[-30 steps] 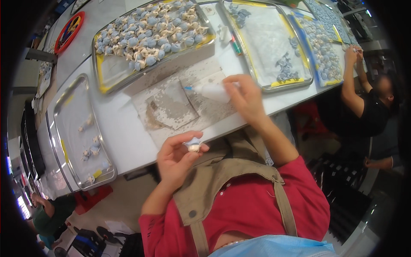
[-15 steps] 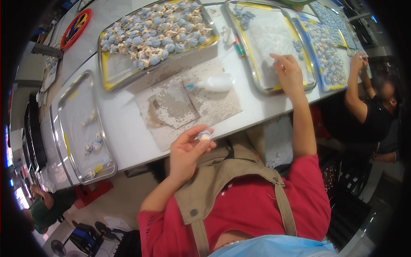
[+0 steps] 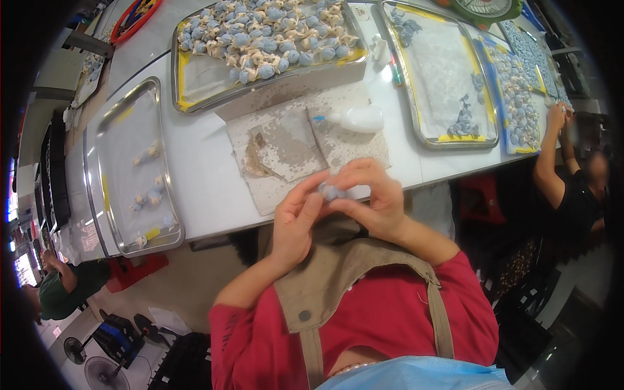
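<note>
Above the table's front edge, my left hand grips a small blue-and-cream figurine between thumb and fingers. My right hand closes on the same figurine from the other side, its thumb and fingertips pressed to it. My fingers cover part of the figurine, and I cannot tell whether a separate small piece is in the right hand. Just beyond my hands lies a stained cardboard sheet, with a white squeeze bottle with a blue tip on its side upon it.
A large tray heaped with blue-and-cream figurines stands behind the cardboard. The left tray holds several figurines; small blue pieces lie in the right tray. Figurines fill a blue-edged tray farther right, near a co-worker. A green fan is behind.
My right hand has come from over the right tray to the figurine in my left hand. The blue pieces it covered at that tray's near end now show. The view has shifted slightly.
</note>
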The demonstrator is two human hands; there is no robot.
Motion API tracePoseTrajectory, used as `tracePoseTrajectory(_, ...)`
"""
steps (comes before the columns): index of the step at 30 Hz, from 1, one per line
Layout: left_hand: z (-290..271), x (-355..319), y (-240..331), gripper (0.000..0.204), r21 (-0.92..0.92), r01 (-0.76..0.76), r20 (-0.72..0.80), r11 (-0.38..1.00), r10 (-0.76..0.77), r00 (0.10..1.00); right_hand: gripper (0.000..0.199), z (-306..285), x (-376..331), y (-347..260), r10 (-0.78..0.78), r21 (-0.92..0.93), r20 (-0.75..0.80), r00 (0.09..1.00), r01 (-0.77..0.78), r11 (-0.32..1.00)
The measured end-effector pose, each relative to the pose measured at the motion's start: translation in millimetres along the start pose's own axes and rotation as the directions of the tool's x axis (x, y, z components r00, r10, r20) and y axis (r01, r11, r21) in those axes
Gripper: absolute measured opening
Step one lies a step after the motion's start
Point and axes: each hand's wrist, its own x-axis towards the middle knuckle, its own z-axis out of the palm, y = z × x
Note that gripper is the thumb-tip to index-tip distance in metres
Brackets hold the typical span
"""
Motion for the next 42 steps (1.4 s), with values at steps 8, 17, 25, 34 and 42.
tracePoseTrajectory(8,-4,0,-2,0.038,0.121,-0.138,0.022,0.983,0.136,0.990,0.031,4,-5,-2,-0.177,-0.366,-0.001,0.984,0.164,0.916)
tracePoseTrajectory(17,7,-5,2,0.036,0.342,-0.206,-0.006,0.917,0.221,0.975,0.029,-1,-4,-16,-0.240,-0.572,0.062,0.969,0.231,0.787)
tracePoseTrajectory(25,0,-2,-2,0.029,0.467,-0.200,-0.008,0.861,0.230,0.973,0.027,-11,4,-5,-0.274,-0.514,0.134,0.952,0.303,0.802)
tracePoseTrajectory(34,1,-6,0,0.027,0.461,-0.138,-0.012,0.877,0.162,0.987,0.025,-11,-3,-12,-0.217,-0.509,0.121,0.969,0.248,0.824)
tracePoseTrajectory(42,-2,-7,-3,0.029,0.470,-0.223,0.047,0.854,0.228,0.973,0.026,-17,2,8,-0.302,-0.387,0.151,0.941,0.338,0.858)
